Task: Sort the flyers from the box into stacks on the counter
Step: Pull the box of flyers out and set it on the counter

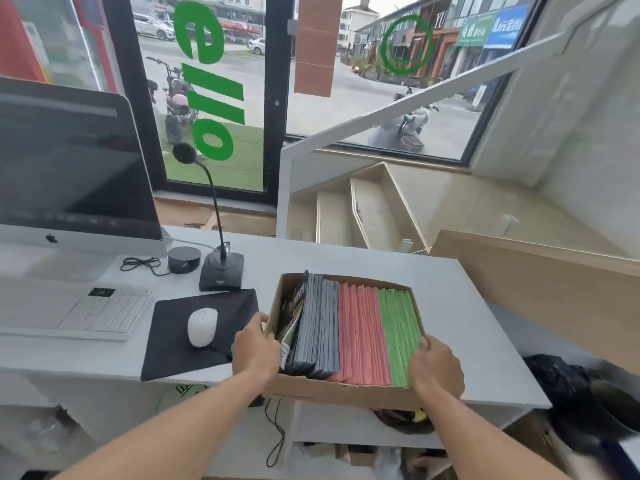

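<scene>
The left hand (255,348) curled its fingers over the left wall of the shallow brown cardboard box (341,393), and the right hand (435,365) gripped the right wall beside the green flyers (398,336). The box sat at the near edge of the pale grey counter (467,327), overhanging it slightly, with bare counter to its right. Red flyers (360,336) and grey flyers (320,327) stood upright inside; a black mouse pad (173,344) lay just left

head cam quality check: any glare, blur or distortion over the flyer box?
Head view: daylight from the window, soft shadows; the box and flyers are sharp enough to tell colours; wide-angle bending at the edges; blur on the black bag lower right; monitor shows faint reflections.
</scene>
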Action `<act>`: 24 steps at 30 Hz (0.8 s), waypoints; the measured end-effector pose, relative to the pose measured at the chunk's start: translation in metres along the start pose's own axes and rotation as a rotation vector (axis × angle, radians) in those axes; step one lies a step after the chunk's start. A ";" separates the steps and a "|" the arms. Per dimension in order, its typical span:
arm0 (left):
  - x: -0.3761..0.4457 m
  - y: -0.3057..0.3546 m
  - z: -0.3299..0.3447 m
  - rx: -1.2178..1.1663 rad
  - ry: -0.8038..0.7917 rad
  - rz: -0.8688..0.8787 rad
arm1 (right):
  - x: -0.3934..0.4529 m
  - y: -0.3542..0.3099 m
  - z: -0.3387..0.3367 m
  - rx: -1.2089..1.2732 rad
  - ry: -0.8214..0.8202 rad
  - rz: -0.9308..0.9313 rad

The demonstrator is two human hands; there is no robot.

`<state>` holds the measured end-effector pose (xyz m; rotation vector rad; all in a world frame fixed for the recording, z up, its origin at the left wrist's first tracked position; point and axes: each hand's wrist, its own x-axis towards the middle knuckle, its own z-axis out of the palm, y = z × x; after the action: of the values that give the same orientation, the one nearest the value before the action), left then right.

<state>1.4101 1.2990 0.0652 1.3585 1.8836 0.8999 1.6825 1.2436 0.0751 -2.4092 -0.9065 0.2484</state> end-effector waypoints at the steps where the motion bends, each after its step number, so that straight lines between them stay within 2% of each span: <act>1: 0.014 0.000 0.003 0.011 -0.005 -0.008 | 0.007 -0.007 0.010 -0.010 -0.003 0.009; 6: 0.072 0.003 0.015 0.084 -0.035 -0.035 | 0.040 -0.027 0.056 -0.036 -0.023 0.092; 12: 0.120 0.018 0.032 0.062 -0.002 -0.088 | 0.098 -0.065 0.079 -0.019 -0.066 0.050; 20: 0.129 0.036 0.047 0.136 0.018 -0.173 | 0.194 -0.112 0.107 -0.061 -0.236 -0.186; 24: 0.140 0.050 0.059 0.023 0.099 -0.125 | 0.234 -0.139 0.122 -0.051 -0.333 -0.328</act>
<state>1.4478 1.4543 0.0582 1.2136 2.0357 0.8998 1.7399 1.5356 0.0545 -2.2547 -1.4533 0.5150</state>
